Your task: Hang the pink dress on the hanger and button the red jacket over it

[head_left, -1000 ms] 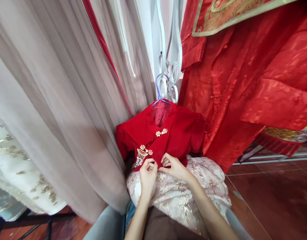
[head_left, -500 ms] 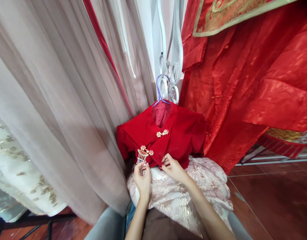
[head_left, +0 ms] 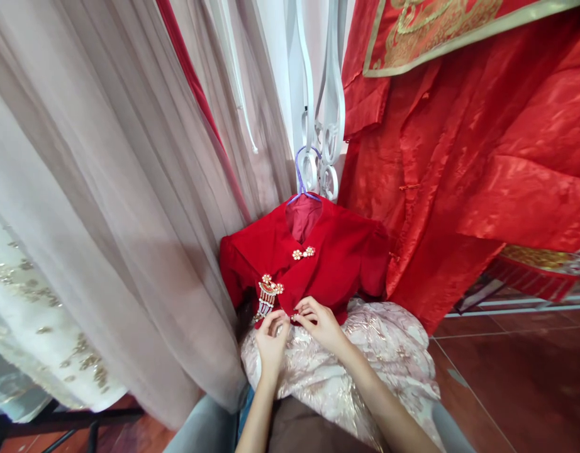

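On short-sleeved velvet jacket (head_left: 340,258): solid deep red; inside, pinkish red. On flower-shaped jewelled clasp (head_left: 304,253): white and gold. On gathered brocade fabric (head_left: 370,352): pale pink and white, figured in metallic gold. On draped satin garment (head_left: 464,163): bright red, tone-on-tone figuring. On bordered red panel (head_left: 429,34): gold motifs, pale gold edging. On long sheer drape (head_left: 129,189): plain pinkish grey.

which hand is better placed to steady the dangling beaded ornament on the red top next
Probably the left. The left hand is just below the beaded ornament, while the right hand is farther to the right, its fingers by the lower edge of the red top.
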`<move>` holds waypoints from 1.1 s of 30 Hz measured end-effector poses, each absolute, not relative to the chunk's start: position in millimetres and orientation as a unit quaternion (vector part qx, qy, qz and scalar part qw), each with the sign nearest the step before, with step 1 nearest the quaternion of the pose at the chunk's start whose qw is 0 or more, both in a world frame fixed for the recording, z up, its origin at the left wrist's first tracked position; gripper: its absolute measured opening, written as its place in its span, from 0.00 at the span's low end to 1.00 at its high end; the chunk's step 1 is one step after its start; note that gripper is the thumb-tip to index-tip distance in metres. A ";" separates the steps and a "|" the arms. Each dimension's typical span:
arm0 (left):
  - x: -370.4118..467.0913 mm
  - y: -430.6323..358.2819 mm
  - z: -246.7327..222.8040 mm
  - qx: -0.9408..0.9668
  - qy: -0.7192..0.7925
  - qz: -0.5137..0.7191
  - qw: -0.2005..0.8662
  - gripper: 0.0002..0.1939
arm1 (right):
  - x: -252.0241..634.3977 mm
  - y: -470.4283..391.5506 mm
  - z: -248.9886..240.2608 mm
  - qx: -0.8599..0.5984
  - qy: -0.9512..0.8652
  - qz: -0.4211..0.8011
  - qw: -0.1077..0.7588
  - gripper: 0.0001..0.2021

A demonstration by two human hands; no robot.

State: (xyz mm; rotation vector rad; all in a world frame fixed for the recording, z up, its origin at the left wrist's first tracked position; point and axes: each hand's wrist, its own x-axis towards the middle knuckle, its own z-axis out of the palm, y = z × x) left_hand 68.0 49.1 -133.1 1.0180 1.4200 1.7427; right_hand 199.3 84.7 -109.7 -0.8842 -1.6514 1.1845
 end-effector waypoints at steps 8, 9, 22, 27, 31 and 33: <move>71.2 46.7 -129.4 0.448 0.517 0.656 0.319 0.12 | 208.9 85.3 -97.3 -0.362 -0.670 0.491 0.423 0.05; 71.5 47.1 -130.5 0.444 0.517 0.657 0.323 0.12 | 209.6 85.0 -97.1 -0.360 -0.673 0.488 0.424 0.05; 71.9 49.1 -135.1 0.433 0.528 0.668 0.298 0.11 | 211.9 82.8 -99.9 -0.313 -0.773 0.388 0.392 0.14; 73.2 48.5 -133.9 0.432 0.526 0.664 0.309 0.12 | 208.0 84.9 -110.7 -0.330 -0.750 0.406 0.406 0.13; 72.3 48.0 -133.1 0.449 0.524 0.655 0.308 0.11 | 206.1 87.1 -117.1 -0.343 -0.741 0.406 0.412 0.14; 70.4 48.4 -133.9 0.468 0.525 0.647 0.295 0.10 | 205.3 87.2 -118.4 -0.350 -0.734 0.400 0.422 0.14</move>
